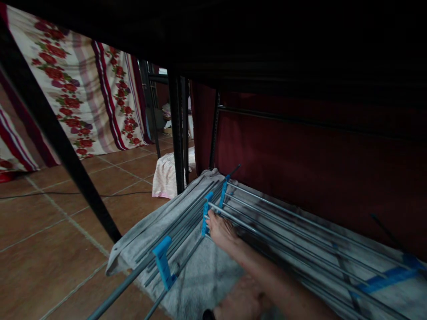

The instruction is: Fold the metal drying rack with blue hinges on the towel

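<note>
A rack of grey metal rods [287, 242] joined by blue plastic brackets lies on a grey cloth. My right hand [222, 229] reaches in from the lower right, its fingers closed at a rod end against a blue bracket [206, 214]. Beyond that stands another blue bracket [224, 193] with rods in it. Below my right forearm, my left hand [240, 298] is curled near the bottom edge, a black band at its wrist. What it holds, if anything, is hidden. Nearer on the left, a blue bracket [163, 262] joins two thicker tubes.
Several loose rods [187, 222] lie on the grey cloth [200, 284]. Dark metal posts [178, 133] stand left and behind, under a dark overhead surface. A maroon cloth [300, 164] hangs at the back. A cable [83, 194] crosses the tiled floor; a floral curtain [83, 89] hangs beyond.
</note>
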Available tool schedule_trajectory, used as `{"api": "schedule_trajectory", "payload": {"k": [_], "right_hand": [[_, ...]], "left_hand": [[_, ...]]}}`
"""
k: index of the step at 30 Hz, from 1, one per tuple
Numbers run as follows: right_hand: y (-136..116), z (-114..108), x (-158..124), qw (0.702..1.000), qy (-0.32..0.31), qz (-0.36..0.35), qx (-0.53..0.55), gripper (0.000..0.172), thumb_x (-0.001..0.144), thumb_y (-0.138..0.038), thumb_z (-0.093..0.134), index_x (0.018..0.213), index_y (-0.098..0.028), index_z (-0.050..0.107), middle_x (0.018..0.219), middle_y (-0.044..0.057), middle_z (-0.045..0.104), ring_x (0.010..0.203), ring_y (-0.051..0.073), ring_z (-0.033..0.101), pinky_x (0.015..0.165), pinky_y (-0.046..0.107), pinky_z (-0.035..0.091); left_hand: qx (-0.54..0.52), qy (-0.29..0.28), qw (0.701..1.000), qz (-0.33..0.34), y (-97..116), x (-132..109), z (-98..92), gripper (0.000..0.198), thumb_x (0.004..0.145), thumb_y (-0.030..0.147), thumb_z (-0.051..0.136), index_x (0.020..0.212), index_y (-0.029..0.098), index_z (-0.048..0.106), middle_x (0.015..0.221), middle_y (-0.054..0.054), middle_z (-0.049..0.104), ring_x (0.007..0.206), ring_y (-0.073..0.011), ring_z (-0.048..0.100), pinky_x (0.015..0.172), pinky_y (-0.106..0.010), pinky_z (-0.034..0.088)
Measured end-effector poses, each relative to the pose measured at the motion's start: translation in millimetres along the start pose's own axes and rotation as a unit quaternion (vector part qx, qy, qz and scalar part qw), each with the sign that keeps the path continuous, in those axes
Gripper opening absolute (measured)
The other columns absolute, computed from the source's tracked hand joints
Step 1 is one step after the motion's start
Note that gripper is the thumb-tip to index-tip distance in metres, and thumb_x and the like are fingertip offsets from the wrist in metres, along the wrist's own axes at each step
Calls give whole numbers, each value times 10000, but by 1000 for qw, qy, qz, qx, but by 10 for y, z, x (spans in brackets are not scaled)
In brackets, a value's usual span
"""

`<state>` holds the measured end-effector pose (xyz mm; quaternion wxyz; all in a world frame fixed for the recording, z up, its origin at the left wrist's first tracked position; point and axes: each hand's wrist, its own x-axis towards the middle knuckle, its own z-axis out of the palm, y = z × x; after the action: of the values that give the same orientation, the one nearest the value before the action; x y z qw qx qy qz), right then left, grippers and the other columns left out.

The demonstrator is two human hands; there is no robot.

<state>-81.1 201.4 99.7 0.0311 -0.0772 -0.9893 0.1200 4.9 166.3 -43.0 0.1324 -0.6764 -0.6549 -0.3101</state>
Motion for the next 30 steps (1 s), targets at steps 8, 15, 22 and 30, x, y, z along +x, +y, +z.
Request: {"api": "schedule_trajectory", "payload": {"k": [8,15,22,30], "right_hand": [[-2,-10,9,1000,-8,-5,-10,333,1041,-266,296,1308,-195,482,1201,112,685,1031,224,680,836,338,502],[-27,-79,-30,999,17,-17,-32,390,1039,-210,225,1265,-166,540,1176,117,684,991,226,686,849,346,500],[39,-60,18,1000,13,-22,3,365,1027,-221,278,1246,-178,567,1175,96,695,1026,220,668,839,316,491],[76,-118,68,998,-16,-36,45,375,1030,-279,323,1321,-171,534,1152,110,715,1055,205,673,805,263,474]], "left_hand": [[-144,423,788,-423,-1119,-190,-812,334,829,230,589,1160,192,612,1174,-114,629,1159,-279,562,1079,-478,403],[-333,385,783,-358,-1529,221,-1024,456,724,183,600,1178,172,640,1174,-94,682,1086,-263,612,1045,-406,416],[-431,386,738,-346,-1547,201,-1064,447,586,143,605,1023,162,699,1000,-49,722,953,-231,633,964,-350,455],[-539,431,601,-404,-1605,123,-1041,388,590,204,707,975,158,711,948,-48,730,919,-205,657,905,-321,473]]}}
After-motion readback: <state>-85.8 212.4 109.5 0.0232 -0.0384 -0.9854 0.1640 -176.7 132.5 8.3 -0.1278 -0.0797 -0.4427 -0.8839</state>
